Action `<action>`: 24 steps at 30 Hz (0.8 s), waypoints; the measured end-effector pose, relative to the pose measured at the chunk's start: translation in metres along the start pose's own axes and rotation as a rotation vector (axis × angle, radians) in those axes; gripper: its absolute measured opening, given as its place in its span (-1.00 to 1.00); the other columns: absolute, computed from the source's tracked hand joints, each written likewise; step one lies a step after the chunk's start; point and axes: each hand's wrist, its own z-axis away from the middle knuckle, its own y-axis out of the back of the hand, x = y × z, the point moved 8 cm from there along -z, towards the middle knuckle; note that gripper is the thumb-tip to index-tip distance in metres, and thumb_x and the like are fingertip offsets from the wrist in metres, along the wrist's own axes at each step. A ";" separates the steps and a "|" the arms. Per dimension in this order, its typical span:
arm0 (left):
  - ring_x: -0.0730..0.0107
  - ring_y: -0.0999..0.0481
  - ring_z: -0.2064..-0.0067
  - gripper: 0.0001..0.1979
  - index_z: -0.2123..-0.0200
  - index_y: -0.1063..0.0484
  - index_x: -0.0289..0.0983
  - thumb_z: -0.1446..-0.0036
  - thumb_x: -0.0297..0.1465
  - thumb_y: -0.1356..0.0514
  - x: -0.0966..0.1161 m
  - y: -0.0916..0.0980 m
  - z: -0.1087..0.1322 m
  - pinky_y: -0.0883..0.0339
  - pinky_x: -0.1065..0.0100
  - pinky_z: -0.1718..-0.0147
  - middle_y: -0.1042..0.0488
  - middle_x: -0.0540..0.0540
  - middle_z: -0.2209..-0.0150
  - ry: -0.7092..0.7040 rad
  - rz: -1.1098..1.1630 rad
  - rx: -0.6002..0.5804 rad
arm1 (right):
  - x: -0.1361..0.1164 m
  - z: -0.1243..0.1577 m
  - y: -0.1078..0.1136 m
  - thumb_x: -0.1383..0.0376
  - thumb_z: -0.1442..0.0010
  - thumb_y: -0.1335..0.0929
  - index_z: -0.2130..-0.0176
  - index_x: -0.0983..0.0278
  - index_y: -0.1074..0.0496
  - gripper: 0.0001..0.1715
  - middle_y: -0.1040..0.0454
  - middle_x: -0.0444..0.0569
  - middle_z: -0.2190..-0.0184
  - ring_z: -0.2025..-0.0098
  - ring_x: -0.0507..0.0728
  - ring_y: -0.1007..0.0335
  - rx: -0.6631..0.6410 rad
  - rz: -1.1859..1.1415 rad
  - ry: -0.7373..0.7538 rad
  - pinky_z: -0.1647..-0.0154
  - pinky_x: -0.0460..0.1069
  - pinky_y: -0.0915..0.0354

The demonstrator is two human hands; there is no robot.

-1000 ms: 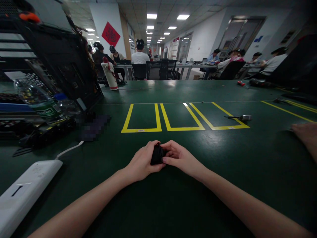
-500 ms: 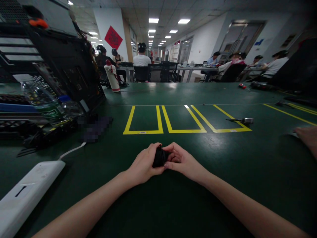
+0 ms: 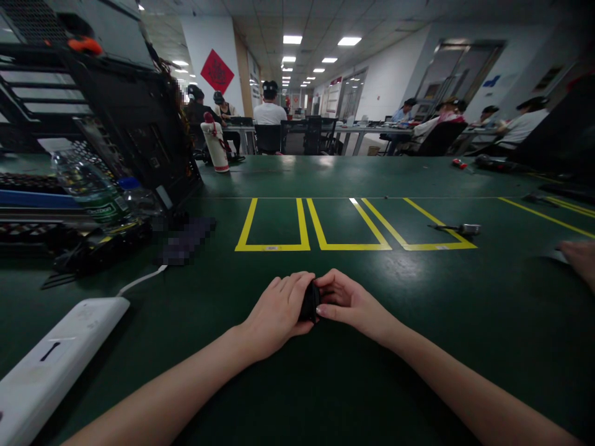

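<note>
Between my two hands is a small black object [image 3: 308,303], its kind too dark and too covered to make out. My left hand [image 3: 279,313] is wrapped round its left side, fingers over the top and thumb below. On its right side, the fingertips and thumb of my right hand [image 3: 348,303] pinch the edge. Both hands are low over the dark green table [image 3: 288,390], in front of the yellow tape outlines [image 3: 272,248].
A screwdriver-like tool [image 3: 465,229] lies across the right tape outline. At left are a white power strip [image 3: 60,353], a water bottle [image 3: 93,192] and a black computer chassis [image 3: 139,136]. Another person's hand [image 3: 579,257] shows at the right edge. People sit at tables behind.
My left hand has turned slightly and covers more of the black object, which has shifted a little to the right. My right hand keeps its pinch. The whole view has shifted slightly.
</note>
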 end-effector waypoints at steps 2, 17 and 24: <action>0.16 -0.26 0.02 -0.39 -0.04 0.08 -0.22 0.04 -0.34 -0.17 -0.002 0.002 -0.001 -0.16 0.15 0.11 -0.20 -0.17 -0.01 0.028 0.025 0.004 | -0.003 0.001 -0.001 0.35 0.06 -0.37 0.20 0.22 -0.21 -0.62 -0.26 -0.10 0.19 0.14 0.05 -0.27 0.002 0.028 0.032 0.09 0.04 -0.23; 0.22 -0.32 0.07 -0.45 -0.03 0.01 -0.19 0.02 -0.28 -0.14 -0.016 0.000 -0.005 -0.25 0.18 0.15 -0.25 -0.12 0.06 0.188 0.324 -0.090 | 0.001 -0.006 0.000 0.27 -0.07 -0.26 0.17 0.23 -0.23 -0.73 -0.31 -0.07 0.18 0.11 0.09 -0.27 0.062 0.102 -0.051 0.06 0.09 -0.23; 0.22 -0.32 0.08 -0.42 -0.03 0.02 -0.19 0.03 -0.28 -0.16 -0.019 -0.004 -0.005 -0.26 0.18 0.16 -0.24 -0.13 0.05 0.183 0.322 -0.070 | -0.005 -0.002 0.000 0.29 -0.07 -0.26 0.22 0.20 -0.24 -0.79 -0.28 -0.11 0.17 0.09 0.07 -0.26 0.072 0.072 -0.011 0.07 0.06 -0.24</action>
